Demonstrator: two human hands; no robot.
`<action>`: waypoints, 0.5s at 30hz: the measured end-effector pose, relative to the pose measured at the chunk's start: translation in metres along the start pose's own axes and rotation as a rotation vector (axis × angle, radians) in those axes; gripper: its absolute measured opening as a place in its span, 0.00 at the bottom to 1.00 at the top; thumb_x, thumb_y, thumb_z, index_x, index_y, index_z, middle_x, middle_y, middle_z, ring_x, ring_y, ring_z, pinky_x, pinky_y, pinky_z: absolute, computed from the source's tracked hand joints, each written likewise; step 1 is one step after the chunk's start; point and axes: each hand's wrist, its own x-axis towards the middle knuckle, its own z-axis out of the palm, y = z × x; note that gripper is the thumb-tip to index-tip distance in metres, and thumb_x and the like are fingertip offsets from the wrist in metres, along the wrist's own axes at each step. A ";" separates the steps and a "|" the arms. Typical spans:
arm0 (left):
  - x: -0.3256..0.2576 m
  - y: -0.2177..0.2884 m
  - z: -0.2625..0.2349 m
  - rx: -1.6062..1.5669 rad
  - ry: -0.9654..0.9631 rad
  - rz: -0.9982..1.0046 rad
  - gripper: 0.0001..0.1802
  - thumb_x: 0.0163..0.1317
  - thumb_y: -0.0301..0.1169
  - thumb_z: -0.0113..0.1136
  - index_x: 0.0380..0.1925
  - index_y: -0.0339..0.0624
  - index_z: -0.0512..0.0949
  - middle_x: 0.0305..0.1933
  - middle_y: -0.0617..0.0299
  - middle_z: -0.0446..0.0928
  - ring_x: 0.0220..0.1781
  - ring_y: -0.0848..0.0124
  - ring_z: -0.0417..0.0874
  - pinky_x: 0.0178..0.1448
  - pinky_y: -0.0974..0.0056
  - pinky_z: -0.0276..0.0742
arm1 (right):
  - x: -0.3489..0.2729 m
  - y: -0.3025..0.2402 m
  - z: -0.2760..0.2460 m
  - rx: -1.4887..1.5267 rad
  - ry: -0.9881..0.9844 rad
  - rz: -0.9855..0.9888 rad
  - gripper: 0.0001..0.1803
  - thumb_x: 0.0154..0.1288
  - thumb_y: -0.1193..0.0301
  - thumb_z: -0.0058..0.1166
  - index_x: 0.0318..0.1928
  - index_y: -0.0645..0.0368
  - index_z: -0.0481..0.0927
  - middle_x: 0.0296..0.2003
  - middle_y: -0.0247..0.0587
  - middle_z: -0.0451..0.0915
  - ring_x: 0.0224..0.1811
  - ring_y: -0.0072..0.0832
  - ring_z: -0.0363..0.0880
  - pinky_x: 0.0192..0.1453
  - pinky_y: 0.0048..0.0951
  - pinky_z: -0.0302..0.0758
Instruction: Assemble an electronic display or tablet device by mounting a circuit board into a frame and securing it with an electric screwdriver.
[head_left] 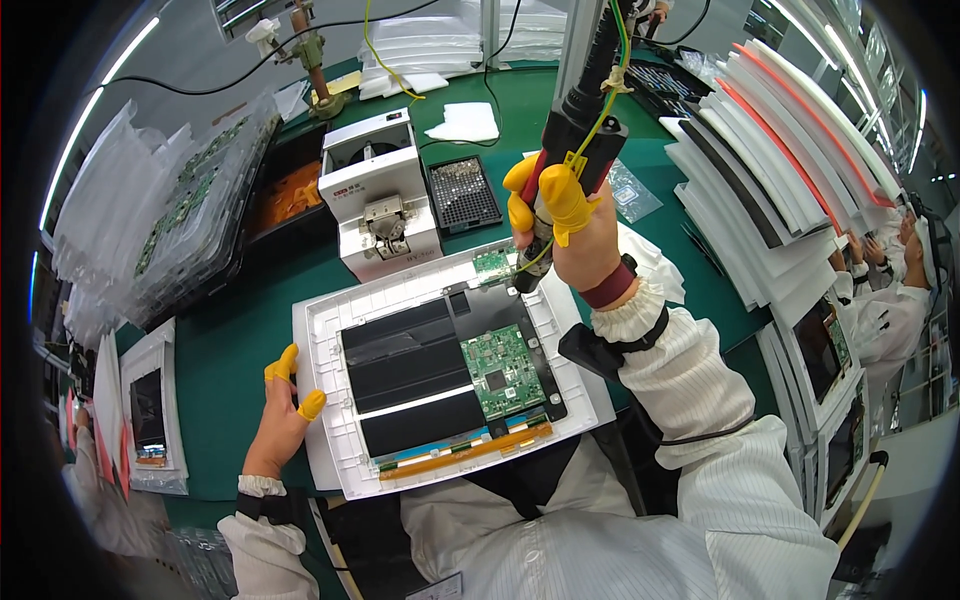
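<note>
Just past the white frame (pixel 322 350), a tray (pixel 474 226) holds silvery bits (pixel 458 177)

My finger covers (pixel 567 203) look like matt yellow rubber, my sleeve (pixel 705 375) like creased cloth. The powered screwdriver (pixel 610 143) I grip is black plastic; the frame (pixel 336 440), ridged white plastic; its dark panel (pixel 405 375), smooth, faintly glossy.

A single head-worn fisheye view looks down and forward, close above the white rectangular plastic frame (pixel 395 293).

White frame (pixel 325 345), green circuit board (pixel 508 356)
</note>
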 end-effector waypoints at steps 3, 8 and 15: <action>0.001 -0.002 0.000 0.001 -0.002 0.004 0.40 0.55 0.42 0.59 0.65 0.45 0.53 0.55 0.54 0.60 0.43 0.63 0.62 0.54 0.66 0.64 | 0.000 0.001 -0.001 -0.003 -0.008 0.009 0.17 0.70 0.61 0.40 0.46 0.63 0.67 0.26 0.41 0.72 0.21 0.24 0.72 0.27 0.25 0.72; 0.001 0.001 0.000 0.000 -0.001 0.019 0.41 0.55 0.42 0.60 0.65 0.45 0.53 0.55 0.54 0.59 0.44 0.63 0.62 0.54 0.66 0.64 | 0.001 0.002 -0.001 0.019 -0.003 0.011 0.17 0.69 0.61 0.41 0.46 0.63 0.67 0.25 0.41 0.72 0.21 0.25 0.72 0.27 0.25 0.72; 0.000 0.001 0.000 0.008 0.002 0.009 0.41 0.55 0.42 0.60 0.65 0.44 0.53 0.54 0.54 0.59 0.43 0.64 0.62 0.54 0.66 0.64 | 0.002 0.002 -0.001 -0.003 -0.006 0.008 0.17 0.70 0.60 0.40 0.45 0.63 0.67 0.25 0.41 0.72 0.20 0.24 0.72 0.26 0.24 0.72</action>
